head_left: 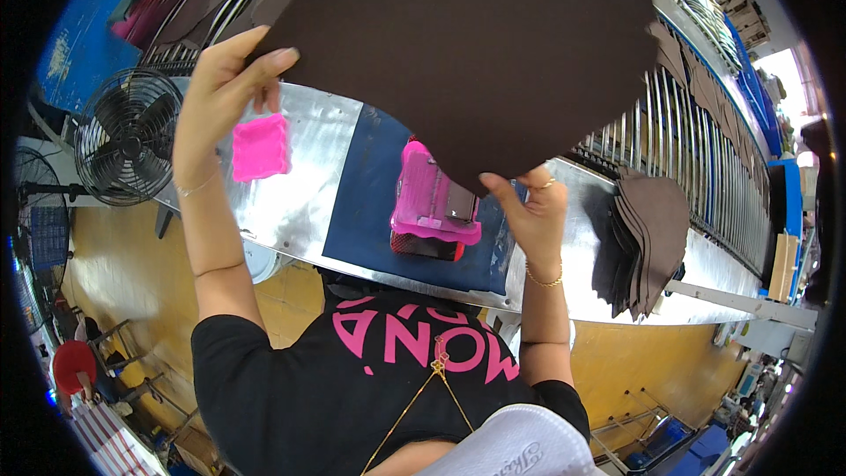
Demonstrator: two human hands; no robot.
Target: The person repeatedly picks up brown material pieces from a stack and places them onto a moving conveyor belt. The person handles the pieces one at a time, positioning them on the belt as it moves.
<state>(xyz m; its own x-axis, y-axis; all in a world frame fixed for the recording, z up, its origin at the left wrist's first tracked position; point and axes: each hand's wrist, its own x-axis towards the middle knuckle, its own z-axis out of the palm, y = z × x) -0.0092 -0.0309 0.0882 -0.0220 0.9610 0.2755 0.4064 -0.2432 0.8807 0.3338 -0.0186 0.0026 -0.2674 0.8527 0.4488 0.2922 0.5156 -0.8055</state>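
Note:
A large dark brown cut piece of fabric point(476, 53) is stretched out above the metal table and fills the upper middle of the view. My left hand point(231, 75) pinches its left corner between thumb and fingers. At its lower tip, my right hand point(535, 203) grips the edge the same way. Under the piece lies a blue mat point(361, 203) bearing a pink-edged stamp-like block point(432, 203) over a red and black base; the fabric partly covers that block. A bright pink square pad or tray point(260, 148) rests on the bare metal below my left hand.
On the table's right part sits a stack of brown cut pieces point(652, 229). Behind the table runs a metal-bar rack point(705, 141) with more brown pieces on it. A black fan point(130, 137) stands at the left end. A yellowish floor point(123, 256) lies below.

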